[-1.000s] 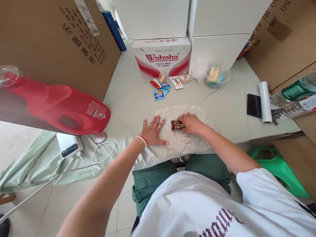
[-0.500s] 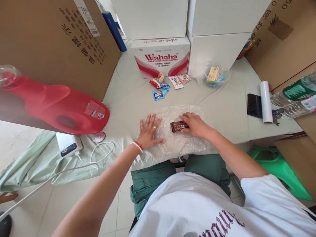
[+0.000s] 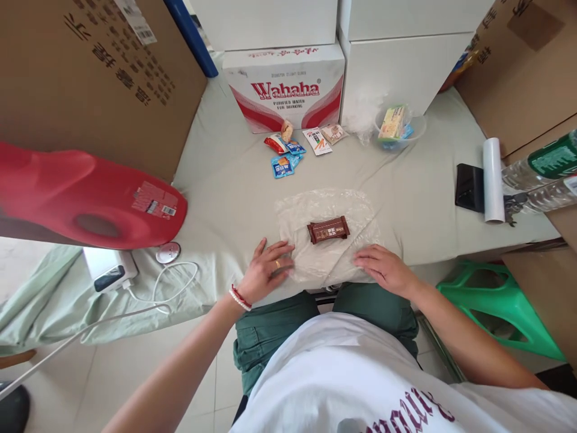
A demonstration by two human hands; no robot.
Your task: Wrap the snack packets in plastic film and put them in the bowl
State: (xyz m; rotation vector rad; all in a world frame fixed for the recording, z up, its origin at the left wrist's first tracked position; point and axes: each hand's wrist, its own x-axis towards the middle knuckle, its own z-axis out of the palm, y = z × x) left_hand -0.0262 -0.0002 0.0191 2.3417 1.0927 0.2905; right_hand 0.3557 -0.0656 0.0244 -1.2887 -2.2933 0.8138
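Note:
Brown wrapped snack bars (image 3: 329, 230), at least two and stacked, lie on a sheet of clear plastic film (image 3: 306, 255) spread over the table. My left hand (image 3: 267, 269) rests at the left edge of the film, its fingers outstretched and a ring on one of them. At the film's lower right, my right hand (image 3: 385, 269) lies with straight fingers on the plastic. Neither hand holds anything, and both are apart from the bars.
Small snack packets (image 3: 283, 166) lie before a Wahaha carton (image 3: 288, 90). A clear bowl (image 3: 417, 127) with packets stands back right. To the right are a white roll (image 3: 493, 180), a black box (image 3: 469, 187) and bottles (image 3: 552, 159). A red jug (image 3: 103, 201) stands left, near a white charger (image 3: 110, 270).
My right hand has let go of the brown bars and moved down and right onto the film. My left hand has drawn slightly down toward the table's near edge.

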